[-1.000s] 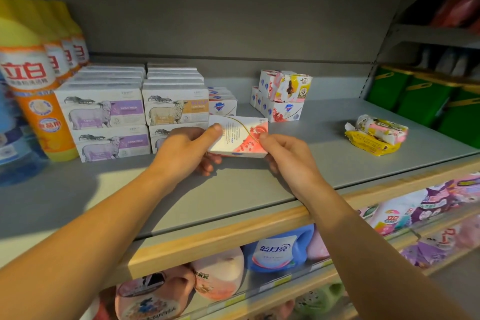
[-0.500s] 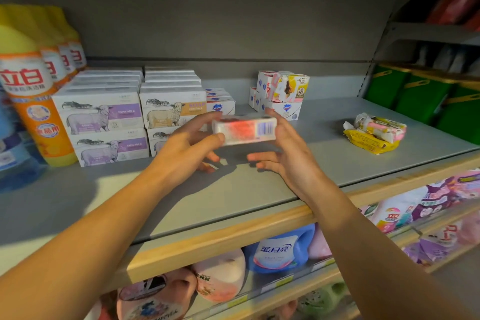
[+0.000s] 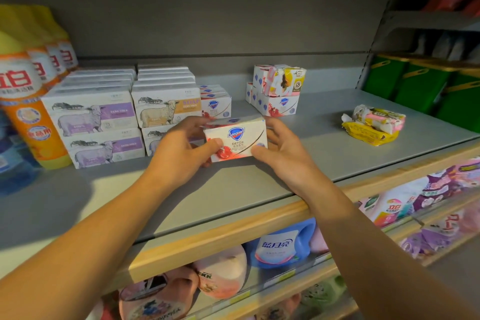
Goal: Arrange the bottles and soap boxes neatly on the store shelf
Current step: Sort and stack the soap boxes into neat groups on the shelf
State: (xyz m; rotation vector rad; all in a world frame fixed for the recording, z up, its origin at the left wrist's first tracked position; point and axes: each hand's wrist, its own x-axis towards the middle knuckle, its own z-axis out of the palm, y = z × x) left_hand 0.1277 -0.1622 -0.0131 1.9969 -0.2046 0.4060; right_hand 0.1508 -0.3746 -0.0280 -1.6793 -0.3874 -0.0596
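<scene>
White and red, the Safeguard soap box [image 3: 235,141] is held upright with its printed face toward the camera, just above the grey shelf [image 3: 324,148] and in front of the row of like Safeguard boxes [image 3: 217,102]. Both forearms reach up and forward over the shelf's wooden front edge [image 3: 220,231]. The left hand [image 3: 181,149] grips the box's left end, thumb curled onto the lower front corner and fingers wrapped behind the top edge. The right hand [image 3: 281,149] holds the right end the same way, thumb pressed at the lower right corner, fingers curled round the back. Left of the box stand the stacked sheep-print soap boxes [image 3: 96,125], and beyond them the orange and yellow bottles [image 3: 28,96]. Behind and right of the box sits a small pile of mixed soap boxes [image 3: 278,91]; well to its right lie loose yellow and pink wrapped packets [image 3: 374,125].
</scene>
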